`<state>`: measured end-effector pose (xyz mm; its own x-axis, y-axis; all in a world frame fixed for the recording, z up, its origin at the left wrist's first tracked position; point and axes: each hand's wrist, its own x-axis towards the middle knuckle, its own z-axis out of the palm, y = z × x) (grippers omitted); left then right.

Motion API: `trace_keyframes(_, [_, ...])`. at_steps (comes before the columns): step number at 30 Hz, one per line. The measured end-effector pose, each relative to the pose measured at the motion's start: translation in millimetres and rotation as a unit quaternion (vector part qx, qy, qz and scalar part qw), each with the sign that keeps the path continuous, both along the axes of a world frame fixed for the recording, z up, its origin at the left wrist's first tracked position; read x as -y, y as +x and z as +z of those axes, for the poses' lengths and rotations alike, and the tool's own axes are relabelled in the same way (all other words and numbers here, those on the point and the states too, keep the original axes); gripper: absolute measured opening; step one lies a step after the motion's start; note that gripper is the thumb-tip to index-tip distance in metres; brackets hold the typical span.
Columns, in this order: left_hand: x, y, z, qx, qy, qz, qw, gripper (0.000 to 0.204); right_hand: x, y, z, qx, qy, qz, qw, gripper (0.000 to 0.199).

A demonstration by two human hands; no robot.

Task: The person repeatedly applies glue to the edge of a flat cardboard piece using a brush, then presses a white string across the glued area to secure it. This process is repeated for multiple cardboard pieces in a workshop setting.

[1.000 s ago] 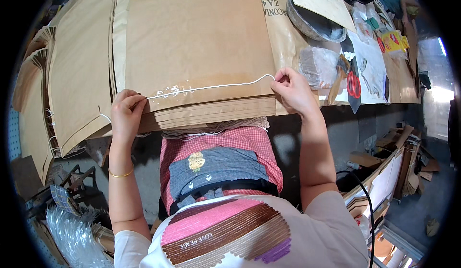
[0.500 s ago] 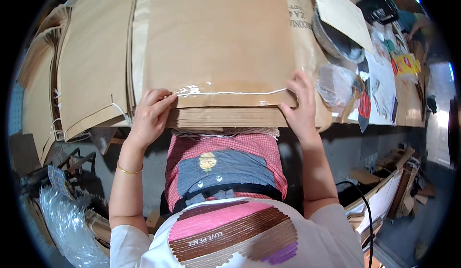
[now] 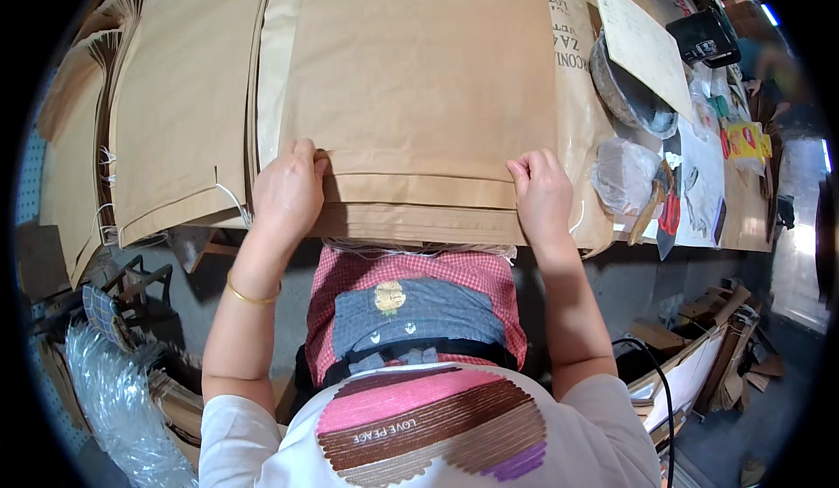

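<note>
A stack of flat brown paper bags (image 3: 419, 103) lies at the table's near edge, its top bag smooth and its front end folded over into a band (layered edges show beneath), slightly overhanging.

Brown kraft paper bag (image 3: 419, 95) on top, more tan bags (image 3: 183, 112) in the left stack. Apron (image 3: 411, 283) red-white check, grey-blue denim pocket (image 3: 411, 313). White shirt (image 3: 437, 427) — pink, brown, purple striped circle. Gold bangle (image 3: 249, 296). Red-handled scissors (image 3: 671, 213) — right side.

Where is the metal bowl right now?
In the head view, the metal bowl sits upper right on the table, beyond the right hand, partly under a tan card sheet.
</note>
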<state>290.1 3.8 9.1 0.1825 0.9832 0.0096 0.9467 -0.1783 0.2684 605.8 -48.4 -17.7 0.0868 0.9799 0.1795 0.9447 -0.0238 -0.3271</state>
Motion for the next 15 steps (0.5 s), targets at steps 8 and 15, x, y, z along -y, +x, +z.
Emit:
trace_keyframes(8, [44,52,3,-0.054,-0.012,-0.207,0.977,0.085,20,-84,6,0.056,-0.017,0.172,0.983,0.064])
trace_keyframes(15, [29,-5,-9,-0.095,0.004,-0.061,0.994,0.088,29,8,-5,0.106,0.004,-0.108,0.989,0.062])
